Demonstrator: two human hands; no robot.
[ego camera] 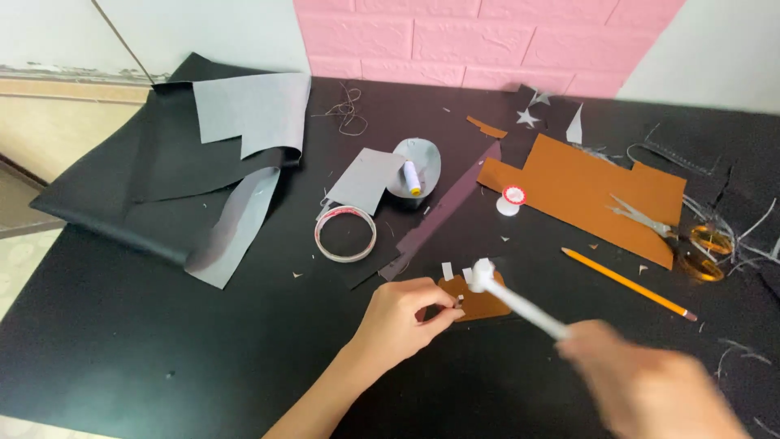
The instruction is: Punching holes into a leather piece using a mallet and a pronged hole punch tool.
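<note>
The left hand (402,319) reaches in from the bottom edge with the forearm angled up and to the right, wrist low over the black table (146,341). Its fingers are curled in, the fingertips pinched on the left edge of a small brown piece (481,304) that lies flat on the table near the middle. The right hand (650,382) comes in from the lower right corner and is blurred; it is closed around the end of a white stick (516,302), though the exact grip cannot be made out. The stick slants up and to the left, and its rounded tip rests on or just above the top of the brown piece.

Just beyond the piece lies a roll of clear tape (345,234), and farther back a spool of thread (412,176) rests on a grey oval shape. To the right, a yellow pencil (627,284) lies diagonally, near a large brown sheet (581,185) with scissors (670,232) on its right edge. A folded black and grey sheet (203,162) covers the left back part of the table.
</note>
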